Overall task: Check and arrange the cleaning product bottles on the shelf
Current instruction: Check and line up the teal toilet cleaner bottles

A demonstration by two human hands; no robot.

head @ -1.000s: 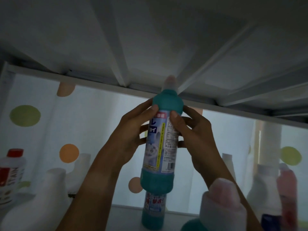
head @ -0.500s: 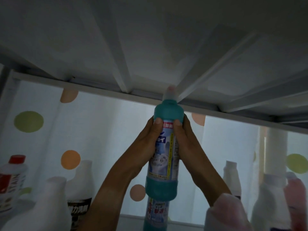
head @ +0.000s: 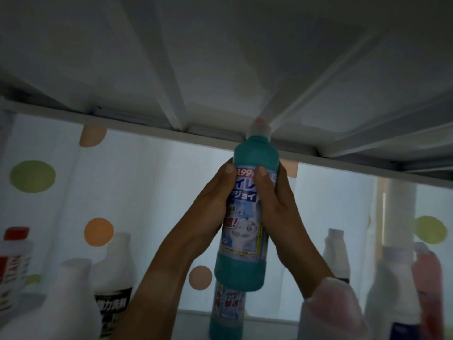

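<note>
Head view: both hands, left point(head: 213, 200) and right point(head: 274, 204), grip upright teal bottle point(head: 247, 217).

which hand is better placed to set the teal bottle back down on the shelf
Probably the left. Both hands grip the teal bottle, but the left hand has open shelf space below it, while the right hand sits above a pink-capped bottle crowding its forearm.

shelf underside point(head: 220, 69) close overhead, bottles crowding both sides, open gap centre
</note>
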